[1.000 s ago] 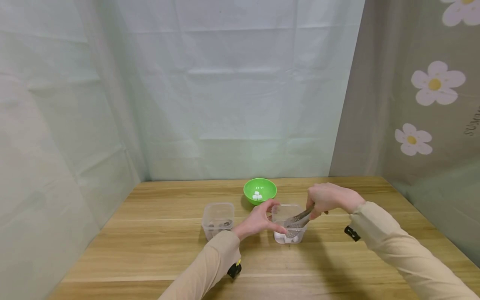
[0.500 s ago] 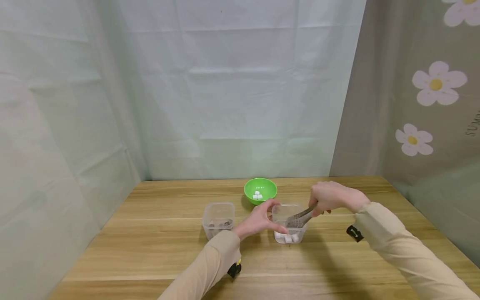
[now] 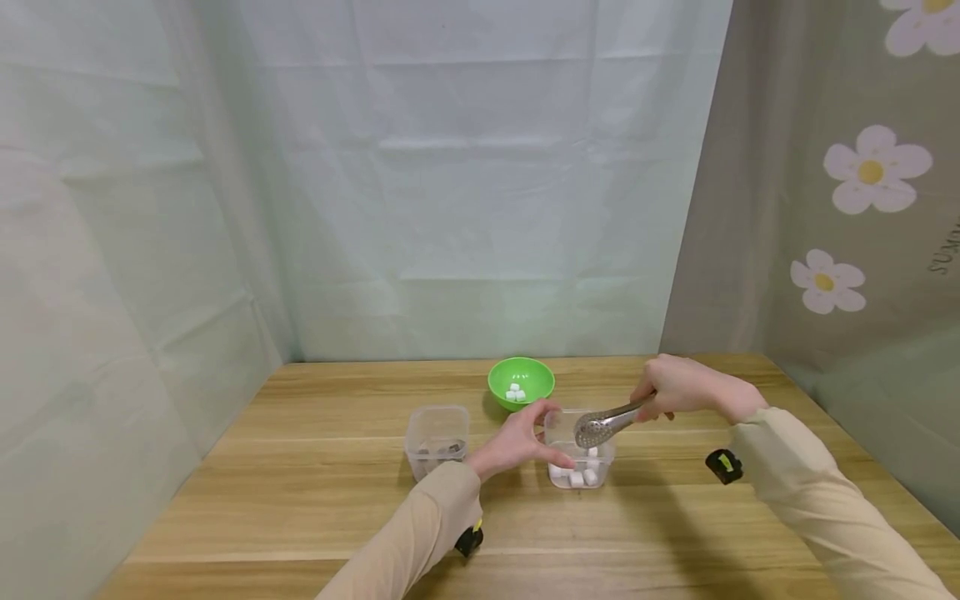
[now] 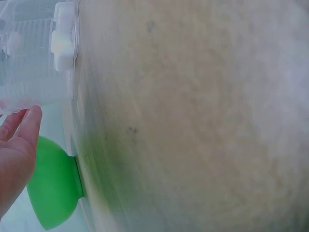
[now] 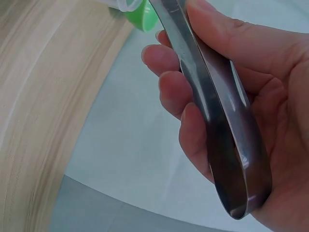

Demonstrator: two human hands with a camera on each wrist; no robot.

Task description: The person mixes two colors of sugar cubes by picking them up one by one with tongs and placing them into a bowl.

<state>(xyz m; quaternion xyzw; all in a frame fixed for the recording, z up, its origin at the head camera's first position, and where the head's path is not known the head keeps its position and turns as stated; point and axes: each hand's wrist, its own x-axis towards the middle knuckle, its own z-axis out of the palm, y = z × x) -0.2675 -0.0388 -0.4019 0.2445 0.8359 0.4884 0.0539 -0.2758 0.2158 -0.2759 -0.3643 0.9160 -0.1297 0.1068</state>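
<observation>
In the head view my right hand [image 3: 678, 387] grips metal tongs [image 3: 611, 423], whose perforated tips hang over the right clear plastic container [image 3: 607, 457]. Fingers and thumb wrap the tongs' arms [image 5: 212, 96] in the right wrist view, where the arms lie close together. Whether anything is between the tips I cannot tell. Several white cubes [image 3: 576, 479] lie in that container. My left hand [image 3: 521, 440] holds its rim and side, thumb at the front and fingers at the back. Fingertips [image 4: 34, 116] touch its wall in the left wrist view.
A green bowl [image 3: 534, 372] with a few white cubes [image 3: 515, 394] stands behind the container. To the left, a second clear container [image 3: 438, 425] holds dark pieces, partly behind my left wrist. Everything stands on a wooden table [image 3: 315, 467] with curtains around it.
The tongs have risen out of the right container and tilted flatter, as my right hand moved up and to the right. My left hand has stayed on the container.
</observation>
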